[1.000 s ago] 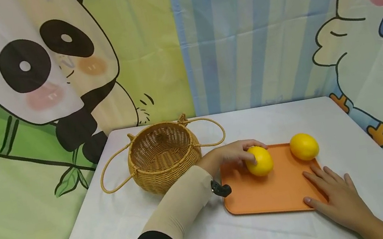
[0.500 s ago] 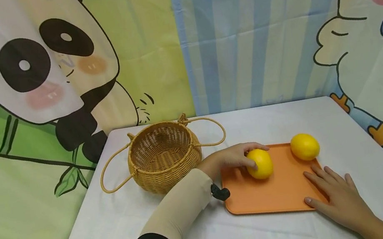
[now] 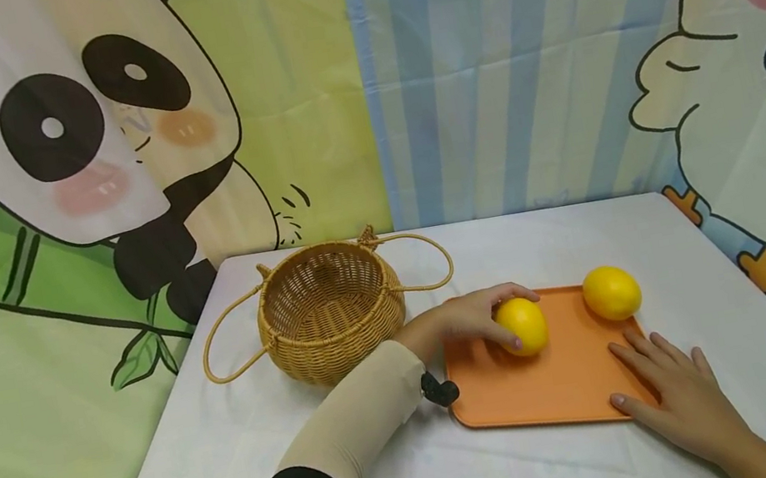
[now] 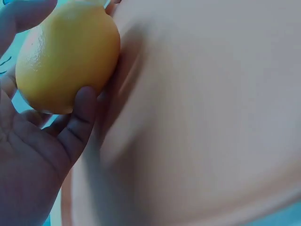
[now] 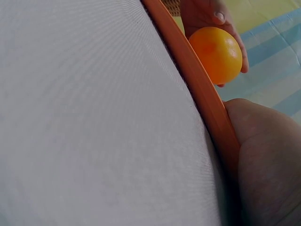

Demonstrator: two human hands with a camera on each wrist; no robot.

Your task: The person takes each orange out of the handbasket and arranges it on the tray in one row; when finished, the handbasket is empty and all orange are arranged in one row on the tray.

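Observation:
My left hand (image 3: 468,318) curves its thumb and fingers around a yellow lemon (image 3: 525,327) over the left half of an orange tray (image 3: 569,394). In the left wrist view the lemon (image 4: 70,56) shows its nub at the top, with fingers on both sides of it. A second lemon (image 3: 612,293) rests at the tray's back right corner. My right hand (image 3: 676,397) lies with spread fingers on the tray's right edge, its thumb at the front right corner. The right wrist view shows that hand (image 5: 270,150) against the tray's rim (image 5: 200,89).
A round wicker basket (image 3: 342,356) with two loop handles stands left of the tray, its inside bare. My left forearm passes in front of it. Everything stands on a white-covered table (image 3: 201,472). Behind hangs a printed curtain (image 3: 477,71) with cartoon animals.
The lemon in my left hand has come slightly lower and nearer to me, and my thumb sits lower on it. My right hand and the other lemon keep their places.

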